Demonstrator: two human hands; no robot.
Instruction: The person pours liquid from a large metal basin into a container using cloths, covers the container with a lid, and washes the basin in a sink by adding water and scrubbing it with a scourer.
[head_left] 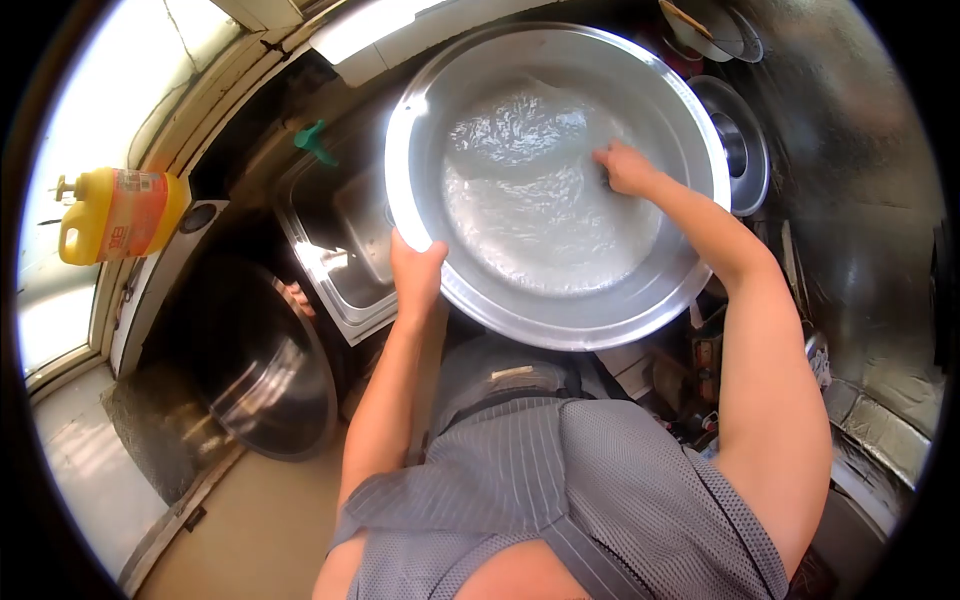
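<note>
A large round metal basin point(690, 255) holds rippling, cloudy water point(540, 215). My left hand point(415, 270) is closed on the near left part of its rim, thumb over the edge. Inside the basin, above the right side of the water, is my right hand point(632, 170), its fingers curled in. Whatever those fingers hold, if anything, is hidden.
Left of the basin is a steel sink point(345, 300) with a green object point(315, 142) by its far edge. A yellow jug point(125, 215) stands near the window. A large metal bowl point(285, 390) leans at lower left. A metal lid point(755, 165) lies right of the basin.
</note>
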